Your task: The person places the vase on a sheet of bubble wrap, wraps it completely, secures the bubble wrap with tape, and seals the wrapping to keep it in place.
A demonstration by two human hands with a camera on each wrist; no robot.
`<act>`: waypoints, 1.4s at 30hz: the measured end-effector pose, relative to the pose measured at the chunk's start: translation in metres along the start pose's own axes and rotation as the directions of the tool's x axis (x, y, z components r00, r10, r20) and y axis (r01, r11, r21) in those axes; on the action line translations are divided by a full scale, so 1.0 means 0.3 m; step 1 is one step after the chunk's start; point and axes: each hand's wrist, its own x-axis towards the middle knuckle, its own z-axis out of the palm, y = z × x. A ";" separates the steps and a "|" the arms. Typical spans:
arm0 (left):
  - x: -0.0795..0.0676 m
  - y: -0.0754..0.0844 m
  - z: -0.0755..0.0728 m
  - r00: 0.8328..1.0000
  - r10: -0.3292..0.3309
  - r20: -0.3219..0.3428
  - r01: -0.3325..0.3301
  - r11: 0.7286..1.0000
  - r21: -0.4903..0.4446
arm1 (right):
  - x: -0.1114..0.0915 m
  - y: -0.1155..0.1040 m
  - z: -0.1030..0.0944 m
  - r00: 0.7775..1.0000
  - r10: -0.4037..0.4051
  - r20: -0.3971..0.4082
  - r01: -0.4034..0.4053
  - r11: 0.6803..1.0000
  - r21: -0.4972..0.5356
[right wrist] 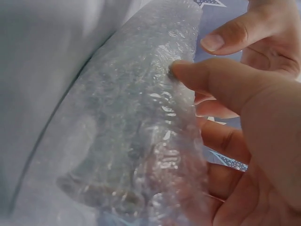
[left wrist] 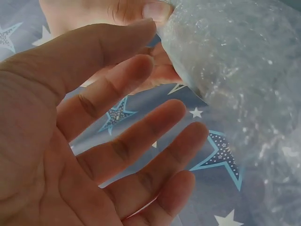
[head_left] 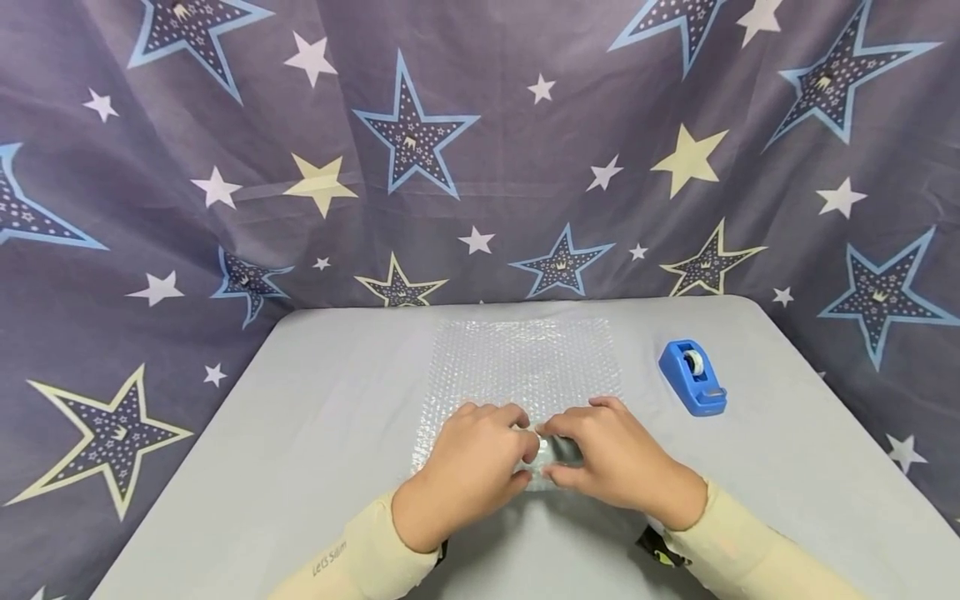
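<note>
A sheet of bubble wrap (head_left: 525, 358) lies flat towards the back of the table. Its near end is rolled over a clear, glass-like object with a rounded end (right wrist: 101, 193), seen through the layers in the right wrist view. My right hand (head_left: 618, 457) holds this roll, thumb (right wrist: 207, 75) on the upper side and fingers behind the plastic. My left hand (head_left: 476, 457) is close by at the roll's other side. In the left wrist view its fingers (left wrist: 136, 146) are spread and relaxed, with the thumb near the wrap's edge.
A blue tape dispenser (head_left: 692, 379) with a roll of tape stands at the right of the grey-white table (head_left: 330, 392). Behind the table and along both sides hangs a dark curtain (head_left: 510, 150) printed with stars.
</note>
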 end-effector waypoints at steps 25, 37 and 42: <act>0.002 0.003 0.002 0.994 -0.011 0.111 0.007 0.999 0.037 | 0.000 0.017 0.003 1.000 0.004 0.011 -0.005 1.000 0.017; -0.002 0.006 0.004 0.992 0.000 0.125 -0.003 1.000 0.029 | 0.002 0.021 0.010 1.000 0.007 0.016 -0.008 0.999 0.035; 0.000 0.007 0.005 0.992 0.012 0.128 -0.014 1.000 0.018 | -0.002 0.023 0.013 1.000 0.014 0.015 -0.014 1.000 0.027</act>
